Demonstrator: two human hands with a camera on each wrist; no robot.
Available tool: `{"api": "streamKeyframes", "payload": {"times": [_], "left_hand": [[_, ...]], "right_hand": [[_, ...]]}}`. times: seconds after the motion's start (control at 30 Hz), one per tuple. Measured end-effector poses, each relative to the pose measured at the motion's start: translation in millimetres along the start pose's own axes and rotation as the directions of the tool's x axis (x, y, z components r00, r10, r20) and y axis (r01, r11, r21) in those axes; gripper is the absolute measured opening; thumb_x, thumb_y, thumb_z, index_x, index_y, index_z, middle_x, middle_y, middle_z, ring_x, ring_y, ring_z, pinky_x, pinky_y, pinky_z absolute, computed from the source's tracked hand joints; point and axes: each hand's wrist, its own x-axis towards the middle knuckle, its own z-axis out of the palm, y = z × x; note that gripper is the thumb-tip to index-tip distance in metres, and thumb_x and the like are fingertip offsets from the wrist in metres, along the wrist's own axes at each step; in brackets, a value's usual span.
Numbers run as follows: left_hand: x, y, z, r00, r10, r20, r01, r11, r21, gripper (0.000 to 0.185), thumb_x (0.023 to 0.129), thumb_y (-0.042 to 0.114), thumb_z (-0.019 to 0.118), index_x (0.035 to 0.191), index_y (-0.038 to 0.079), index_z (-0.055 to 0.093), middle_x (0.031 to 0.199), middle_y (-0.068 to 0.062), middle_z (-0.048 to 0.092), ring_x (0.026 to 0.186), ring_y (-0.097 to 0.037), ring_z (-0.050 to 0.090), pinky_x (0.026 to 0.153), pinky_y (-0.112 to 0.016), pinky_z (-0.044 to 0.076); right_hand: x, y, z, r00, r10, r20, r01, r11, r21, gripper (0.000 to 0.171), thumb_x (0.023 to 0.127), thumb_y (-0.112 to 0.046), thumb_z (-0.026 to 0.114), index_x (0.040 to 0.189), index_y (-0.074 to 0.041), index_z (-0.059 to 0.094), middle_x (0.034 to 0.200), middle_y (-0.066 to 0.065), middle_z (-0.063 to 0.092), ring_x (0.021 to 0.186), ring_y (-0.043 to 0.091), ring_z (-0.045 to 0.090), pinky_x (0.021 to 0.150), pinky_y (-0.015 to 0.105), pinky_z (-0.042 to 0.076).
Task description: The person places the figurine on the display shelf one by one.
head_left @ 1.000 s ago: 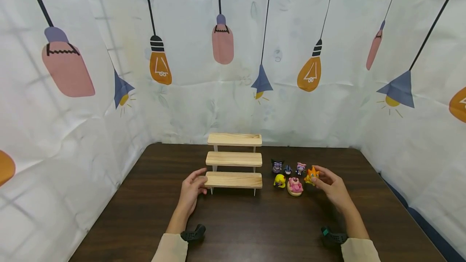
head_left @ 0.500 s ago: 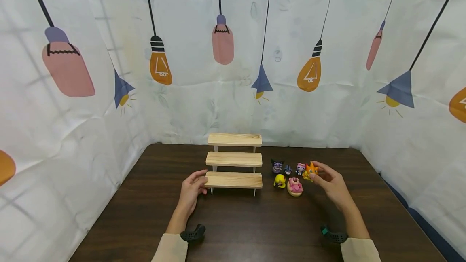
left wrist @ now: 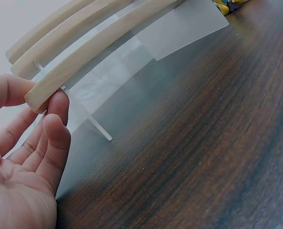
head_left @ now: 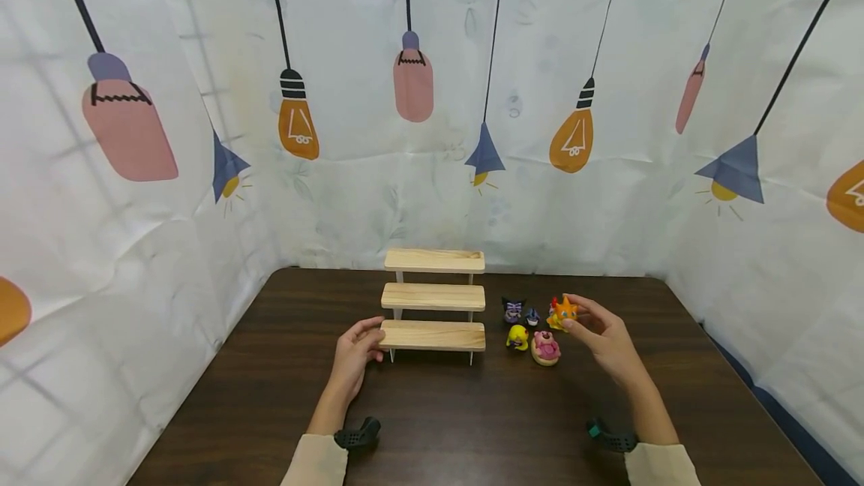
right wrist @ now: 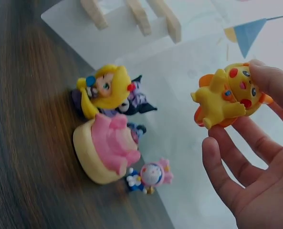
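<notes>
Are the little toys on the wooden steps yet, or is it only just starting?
Only just starting. Nothing looks done: all three wooden steps are bare. In hand: the right hand pinches the orange and yellow toy up off the table, and the left hand grips the end of the lowest step. Left: the yellow toy, pink toy, dark purple toy and two tiny ones sit on the table.

In the head view, a small pink figurine [head_left: 555,304] sits largely hidden behind the orange figurine [head_left: 563,312] that the right hand [head_left: 603,336] pinches. The left wrist view cuts the wooden riser [left wrist: 91,45] off at its top edge, and a yellow figurine [left wrist: 227,5] shows only as a sliver. The right wrist view crops the riser's slats.
</notes>
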Motion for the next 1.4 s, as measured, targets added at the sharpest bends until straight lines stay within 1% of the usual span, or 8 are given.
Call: {"api": "streamKeyframes", "payload": {"times": [0.2,0.33,0.47,0.6,0.83,1.03,1.3,1.4], "left_hand": [[0.1,1.1,-0.1,1.0,0.004,0.001,-0.004,1.0,-0.003,0.038,0.096,0.005,0.064,0.132,-0.006,0.061,0.094,0.0,0.07,0.07,-0.015,0.059,0.056,-0.023,0.051],[0.1,1.7,-0.2,1.0,0.004,0.0,-0.004,1.0,-0.002,0.036,0.095,0.004,0.064,0.13,-0.004,0.062,0.094,0.0,0.07,0.07,-0.015,0.06,0.056,-0.023,0.051],[0.2,2.0,0.0,1.0,0.006,-0.001,-0.006,1.0,-0.001,0.036,0.095,0.004,0.064,0.13,-0.004,0.063,0.093,0.0,0.07,0.07,-0.016,0.06,0.056,-0.023,0.051],[-0.3,2.3,0.5,1.0,0.009,-0.002,-0.009,1.0,0.001,0.036,0.095,0.004,0.064,0.13,-0.004,0.062,0.093,0.0,0.07,0.069,-0.015,0.06,0.056,-0.023,0.052],[-0.4,1.2,0.7,1.0,0.005,-0.006,-0.005,1.0,0.006,0.04,0.095,0.004,0.064,0.133,-0.006,0.059,0.095,-0.001,0.07,0.068,-0.015,0.06,0.057,-0.023,0.052],[-0.1,0.1,0.1,1.0,0.01,-0.006,-0.01,1.0,0.0,0.036,0.095,0.004,0.065,0.13,-0.004,0.063,0.094,-0.001,0.07,0.068,-0.015,0.06,0.057,-0.024,0.052],[0.6,-0.9,-1.8,1.0,0.006,0.007,-0.006,1.0,-0.002,0.039,0.096,0.006,0.065,0.133,-0.006,0.06,0.097,-0.001,0.071,0.069,-0.014,0.062,0.057,-0.023,0.053],[1.0,-1.6,-1.7,1.0,0.002,0.01,-0.002,1.0,-0.005,0.04,0.096,0.006,0.066,0.134,-0.007,0.059,0.097,-0.002,0.071,0.069,-0.014,0.062,0.057,-0.023,0.053]], "right_hand": [[1,-7,9,0.999,-0.036,0.018,0.036,0.999,0.01,0.047,0.101,-0.021,0.066,0.145,-0.011,0.056,0.119,0.011,0.063,0.1,0.008,0.061,0.079,0.026,0.057],[2,-10,16,0.998,-0.053,0.023,0.053,0.999,0.013,0.045,0.1,-0.019,0.066,0.144,-0.012,0.058,0.119,0.009,0.065,0.102,0.007,0.061,0.082,0.024,0.055],[2,-14,25,0.996,-0.076,0.043,0.074,0.996,0.047,0.044,0.1,-0.017,0.066,0.144,-0.01,0.058,0.123,0.008,0.065,0.103,0.011,0.062,0.084,0.023,0.057],[3,-19,33,0.993,-0.099,0.061,0.093,0.992,0.084,0.044,0.1,-0.014,0.066,0.143,-0.01,0.058,0.12,0.012,0.066,0.101,0.015,0.063,0.079,0.027,0.059],[1,-28,52,0.993,-0.087,0.082,0.077,0.989,0.124,0.045,0.099,-0.015,0.067,0.143,-0.009,0.059,0.115,0.018,0.066,0.098,0.017,0.065,0.078,0.028,0.059],[-1,-37,74,0.99,-0.097,0.099,0.084,0.988,0.129,0.044,0.098,-0.016,0.069,0.141,-0.012,0.061,0.115,0.015,0.067,0.1,0.021,0.064,0.078,0.027,0.057],[-3,-53,99,0.985,-0.132,0.112,0.116,0.984,0.138,0.043,0.096,-0.018,0.071,0.139,-0.016,0.063,0.118,0.01,0.067,0.104,0.02,0.061,0.083,0.026,0.058],[-2,-57,106,0.984,-0.138,0.11,0.121,0.982,0.146,0.042,0.095,-0.018,0.072,0.137,-0.017,0.064,0.116,0.009,0.067,0.103,0.025,0.061,0.083,0.025,0.058]]}}
